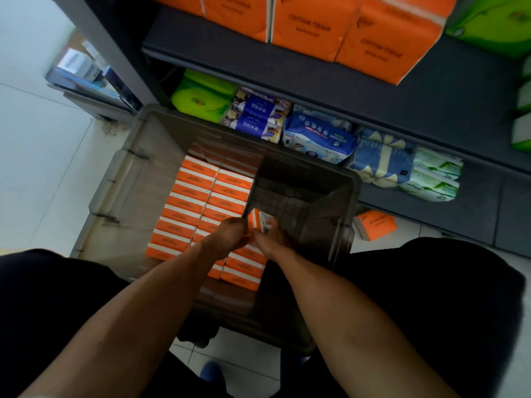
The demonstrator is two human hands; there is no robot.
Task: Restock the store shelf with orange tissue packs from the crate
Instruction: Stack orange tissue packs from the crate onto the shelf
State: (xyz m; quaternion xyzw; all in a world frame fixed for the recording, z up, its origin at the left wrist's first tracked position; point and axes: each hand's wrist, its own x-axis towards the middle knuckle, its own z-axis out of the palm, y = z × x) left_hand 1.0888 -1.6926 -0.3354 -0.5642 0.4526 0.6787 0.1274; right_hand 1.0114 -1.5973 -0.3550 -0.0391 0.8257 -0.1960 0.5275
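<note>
A translucent grey crate (120,179) stands on the floor in front of the dark shelf (316,76). Its left half holds two rows of orange tissue packs (198,196); its right half shows the bare grid bottom. Both my hands reach into the crate. My left hand (227,237) and my right hand (271,238) together grip one orange tissue pack (258,221), tilted up at the edge of the rows. Several large orange tissue packs (304,24) stand on the upper shelf board.
The lower shelf holds green (201,96), purple (255,119), blue (319,139) and pale green packs (434,179). One orange pack (373,225) lies on the tiled floor right of the crate. Green packs (494,21) sit at the upper right. My dark trousers frame the crate.
</note>
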